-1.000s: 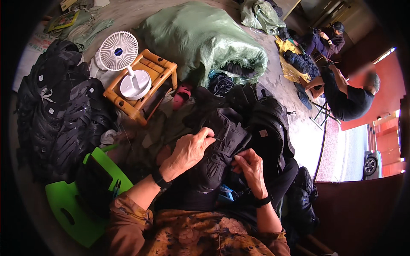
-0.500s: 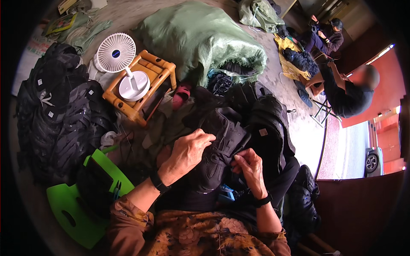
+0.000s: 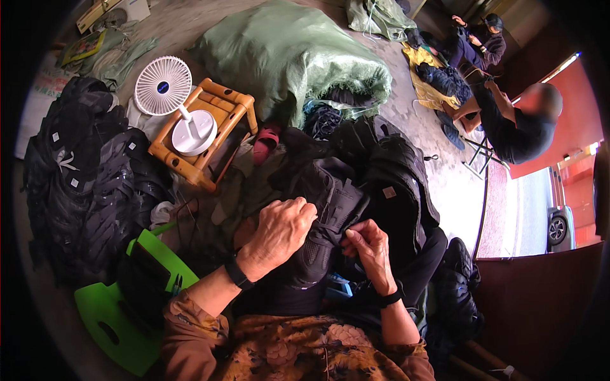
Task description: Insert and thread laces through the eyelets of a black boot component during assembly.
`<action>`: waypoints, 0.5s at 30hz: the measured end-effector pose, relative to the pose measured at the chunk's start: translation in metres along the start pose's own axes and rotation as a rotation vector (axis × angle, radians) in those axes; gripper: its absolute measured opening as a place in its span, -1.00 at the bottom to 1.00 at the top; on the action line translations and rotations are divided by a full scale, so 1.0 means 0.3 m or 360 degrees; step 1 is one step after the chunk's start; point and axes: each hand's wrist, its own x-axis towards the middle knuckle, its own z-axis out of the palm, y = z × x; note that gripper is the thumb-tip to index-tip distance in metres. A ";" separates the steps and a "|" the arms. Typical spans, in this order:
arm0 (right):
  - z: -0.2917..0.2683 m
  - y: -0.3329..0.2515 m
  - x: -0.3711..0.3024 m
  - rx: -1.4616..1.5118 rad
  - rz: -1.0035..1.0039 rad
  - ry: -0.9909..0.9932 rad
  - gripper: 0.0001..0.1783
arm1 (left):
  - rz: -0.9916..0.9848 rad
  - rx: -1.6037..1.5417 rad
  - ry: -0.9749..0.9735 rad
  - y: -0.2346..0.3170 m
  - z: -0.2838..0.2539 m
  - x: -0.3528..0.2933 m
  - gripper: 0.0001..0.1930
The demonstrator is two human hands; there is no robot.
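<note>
A black shoe upper (image 3: pixel 332 202) with a mesh toe lies across my lap, its toe toward me. My left hand (image 3: pixel 279 235) is at its left side, fingers curled and pressed together near the lacing. Close to its right edge, my right hand (image 3: pixel 370 249) pinches with thumb and forefinger. Whatever sits between the fingertips of either hand is too small to make out; a lace end cannot be told apart from the black fabric. More black uppers (image 3: pixel 397 184) are heaped just beyond and to the right.
A large pile of black uppers (image 3: pixel 82 190) stands at left. Near it are a white fan (image 3: pixel 194 133) on a bamboo stool (image 3: pixel 184 166) and a green plastic chair (image 3: pixel 114 327). A big green sack (image 3: pixel 273 51) lies ahead. Two people (image 3: pixel 524 130) sit working at far right.
The view has tilted slightly. Both hands stay at the shoe upper in nearly the same pinching pose; my left hand's fingers are curled a little tighter.
</note>
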 end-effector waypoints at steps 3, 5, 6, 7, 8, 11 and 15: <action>0.001 -0.006 0.003 0.0005 0.0027 -0.0003 -0.82 | 0.0248 0.0608 -0.0155 0.050 0.011 0.006 -0.93; -0.004 -0.011 0.007 -0.0197 -0.0016 -0.0006 -0.84 | 0.0340 0.0705 -0.0185 0.049 0.015 0.021 -0.93; -0.009 -0.019 0.005 -0.0192 -0.0014 -0.0007 -0.84 | 0.0466 0.0634 -0.0222 0.030 0.005 0.043 -0.93; -0.015 -0.035 0.006 -0.0749 -0.0317 0.0044 -0.83 | 0.0594 0.0565 -0.0254 0.008 -0.008 0.067 -0.93; -0.019 -0.053 0.008 -0.1304 -0.0621 0.0095 -0.76 | 0.0608 0.0470 -0.0387 -0.006 -0.033 0.081 -0.95; -0.011 -0.097 0.029 -0.1668 -0.1307 0.0303 -0.68 | 0.0988 0.0411 -0.0349 -0.045 -0.074 0.122 -0.92; -0.080 -0.098 0.093 -0.1773 -0.1432 -0.0187 -0.64 | 0.1157 0.0300 -0.0447 -0.079 -0.075 0.156 -0.95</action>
